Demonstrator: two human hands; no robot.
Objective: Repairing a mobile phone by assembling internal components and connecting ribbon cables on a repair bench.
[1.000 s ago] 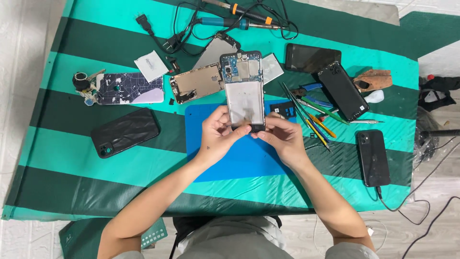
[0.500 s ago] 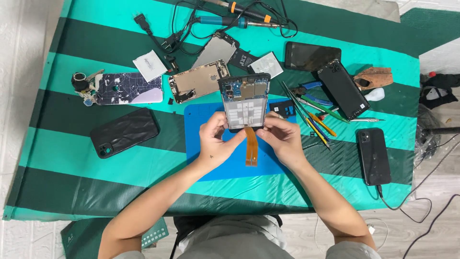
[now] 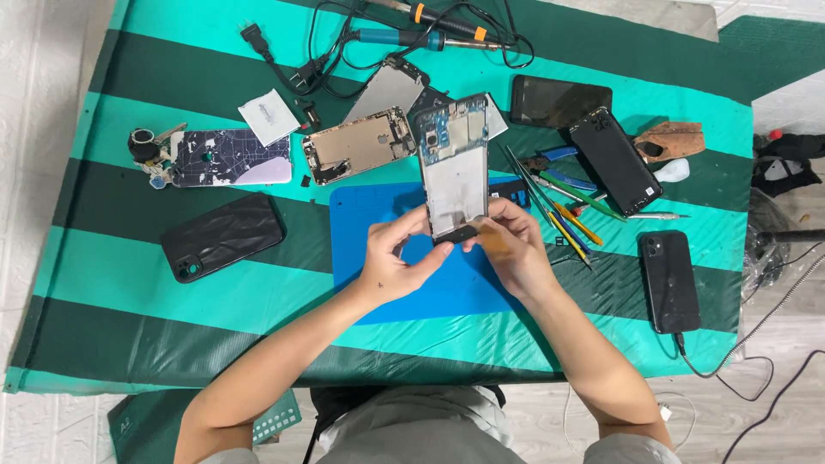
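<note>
An opened phone body (image 3: 454, 167) with a bare circuit board at its top and a pale metal plate below is held upright over the blue work mat (image 3: 369, 215). My left hand (image 3: 395, 258) pinches its lower left corner. My right hand (image 3: 511, 245) grips the lower right end, with an orange flex cable partly hidden under its fingers.
On the green striped cloth lie a stripped phone frame (image 3: 357, 144), a patterned back cover (image 3: 228, 159), a black case (image 3: 222, 236), black phones (image 3: 614, 159) (image 3: 670, 279), screwdrivers and tweezers (image 3: 563, 202), and soldering irons with cables (image 3: 412, 26) at the far edge.
The phone body has tilted back up and away from me. The orange flex cable that hung loose below it is now folded under my right fingers.
</note>
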